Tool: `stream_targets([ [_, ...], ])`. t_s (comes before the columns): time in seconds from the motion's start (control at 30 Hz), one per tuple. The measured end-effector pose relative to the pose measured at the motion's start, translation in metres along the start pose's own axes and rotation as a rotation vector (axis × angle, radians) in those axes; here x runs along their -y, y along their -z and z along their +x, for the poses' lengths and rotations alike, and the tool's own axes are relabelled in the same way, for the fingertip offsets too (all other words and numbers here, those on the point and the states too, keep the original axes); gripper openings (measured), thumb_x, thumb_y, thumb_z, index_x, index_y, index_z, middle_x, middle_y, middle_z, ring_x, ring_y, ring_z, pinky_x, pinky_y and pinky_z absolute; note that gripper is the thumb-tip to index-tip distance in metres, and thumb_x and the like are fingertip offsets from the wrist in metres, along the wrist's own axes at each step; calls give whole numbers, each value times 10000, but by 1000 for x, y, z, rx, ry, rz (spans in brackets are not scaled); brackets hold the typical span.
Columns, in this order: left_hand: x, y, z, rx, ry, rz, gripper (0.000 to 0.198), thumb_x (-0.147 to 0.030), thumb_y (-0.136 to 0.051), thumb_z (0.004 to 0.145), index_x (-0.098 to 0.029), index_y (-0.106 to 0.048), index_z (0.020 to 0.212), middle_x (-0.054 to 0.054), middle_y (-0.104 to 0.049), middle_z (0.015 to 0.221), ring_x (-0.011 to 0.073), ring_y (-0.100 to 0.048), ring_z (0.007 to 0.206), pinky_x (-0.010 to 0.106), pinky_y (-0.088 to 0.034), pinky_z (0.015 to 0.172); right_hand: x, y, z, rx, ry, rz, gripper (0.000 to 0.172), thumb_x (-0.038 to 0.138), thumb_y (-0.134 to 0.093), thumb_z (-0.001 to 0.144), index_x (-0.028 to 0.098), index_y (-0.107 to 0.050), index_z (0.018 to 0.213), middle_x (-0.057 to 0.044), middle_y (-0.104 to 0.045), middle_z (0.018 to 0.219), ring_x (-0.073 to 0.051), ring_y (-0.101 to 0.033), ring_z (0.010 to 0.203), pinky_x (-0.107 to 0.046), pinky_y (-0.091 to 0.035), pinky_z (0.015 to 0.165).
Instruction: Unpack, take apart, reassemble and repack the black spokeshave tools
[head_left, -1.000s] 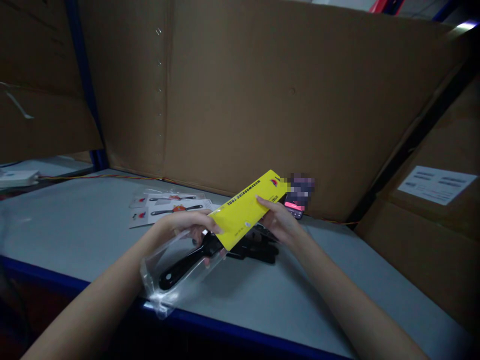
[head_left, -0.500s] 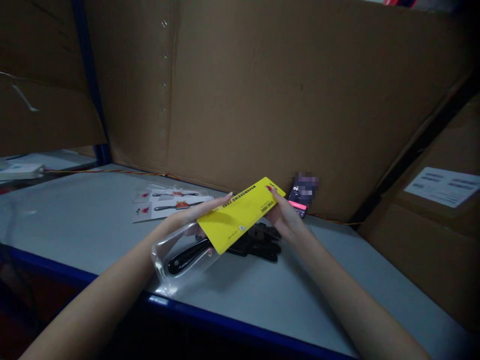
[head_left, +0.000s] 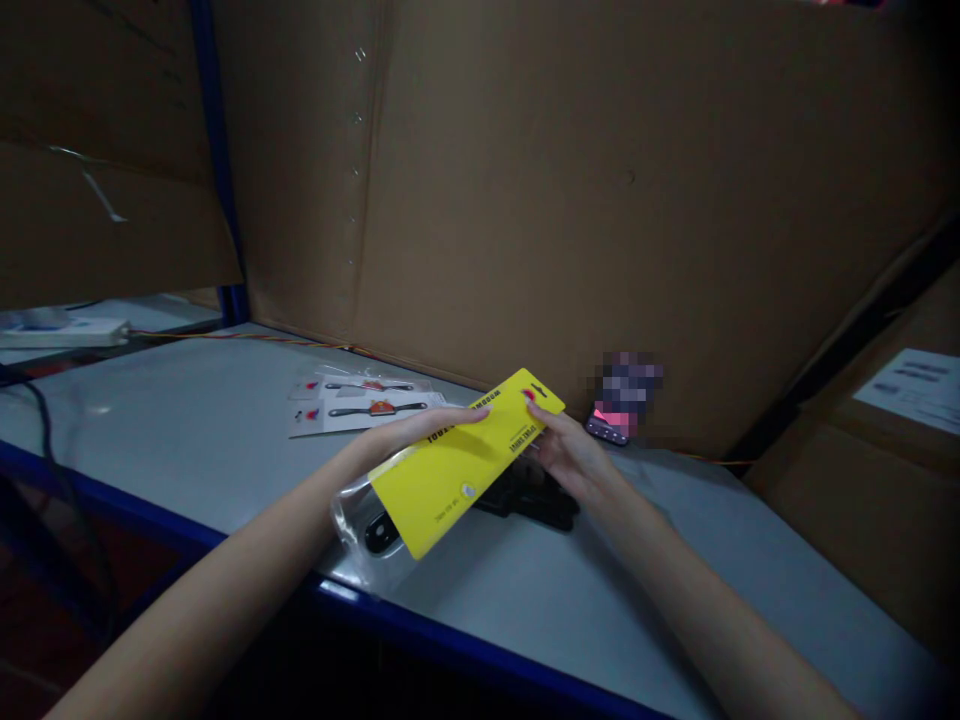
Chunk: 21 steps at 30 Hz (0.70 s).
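While your left hand (head_left: 431, 420) and right hand (head_left: 576, 458) grip the yellow card (head_left: 461, 470), uneven pressure could tear the clear bag (head_left: 355, 548).

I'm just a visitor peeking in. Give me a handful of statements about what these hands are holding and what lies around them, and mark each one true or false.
1. The left hand and the right hand are both on the yellow card. True.
2. The yellow card is blank. False: it carries dark printing.
3. A black handle shows inside clear plastic at the yellow card's lower left. True.
4. A phone is to the right of the yellow card. True.
5. The right hand is gripping the black handle. False: it holds the yellow card's upper right end.
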<state>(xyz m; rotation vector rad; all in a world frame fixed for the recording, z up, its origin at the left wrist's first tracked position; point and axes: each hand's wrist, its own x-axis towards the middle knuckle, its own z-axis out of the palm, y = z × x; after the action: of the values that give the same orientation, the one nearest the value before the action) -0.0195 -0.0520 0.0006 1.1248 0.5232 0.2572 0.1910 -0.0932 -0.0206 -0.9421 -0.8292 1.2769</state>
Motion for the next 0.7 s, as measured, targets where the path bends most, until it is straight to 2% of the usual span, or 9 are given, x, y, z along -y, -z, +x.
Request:
stream_targets([
  [0.17, -1, -2, -3, -20, 39, 4, 474, -455, -584, 749, -104, -608, 1065, 91, -703, 873, 163, -650, 668, 243, -492, 589, -3, -5, -3, 40, -16, -71, 314, 283, -689, 687, 210, -601, 980, -45, -687, 966, -188, -652, 829, -292, -533, 654],
  [0.27, 0, -3, -4, 1, 51, -2, 492, -437, -600, 734, -109, -594, 1102, 99, -695, 925, 158, -647, 671, 238, -486, 583, 4, -5, -5, -28, 100, -161, 450, 232, -745, 608, 223, -577, 1026, -36, -676, 981, -180, -648, 822, -274, -528, 652],
  [0.33, 0, -4, -4, 12, 43, 2, 481, -418, -607, 733, -113, -596, 1104, 101, -693, 939, 154, -646, 666, 237, -487, 585, 9, -5, -5, -42, 148, -230, 482, 246, -752, 594, 217, -573, 1040, -39, -673, 970, -176, -647, 805, -261, -525, 637],
  [0.43, -1, -4, -3, -8, 43, 16, 436, -405, -612, 731, -114, -623, 1056, 92, -702, 900, 149, -644, 643, 232, -490, 579, 9, -7, -7, 0, 166, -301, 484, 328, -732, 616, 208, -574, 1057, -50, -667, 964, -186, -646, 791, -271, -531, 621],
  [0.6, -1, -1, -3, -35, 31, 12, 419, -461, -599, 726, -115, -661, 954, 73, -709, 811, 151, -641, 594, 234, -496, 550, 2, -18, -15, -2, 201, -384, 552, 400, -710, 624, 254, -546, 1132, -38, -662, 973, -207, -648, 778, -284, -539, 561],
  [0.7, -2, -4, -4, -41, 37, 48, 361, -432, -614, 721, -123, -670, 898, 63, -709, 756, 146, -637, 568, 227, -493, 538, 3, -22, -20, -13, 226, -427, 563, 424, -691, 640, 256, -539, 1155, -40, -657, 981, -200, -645, 761, -269, -536, 532],
])
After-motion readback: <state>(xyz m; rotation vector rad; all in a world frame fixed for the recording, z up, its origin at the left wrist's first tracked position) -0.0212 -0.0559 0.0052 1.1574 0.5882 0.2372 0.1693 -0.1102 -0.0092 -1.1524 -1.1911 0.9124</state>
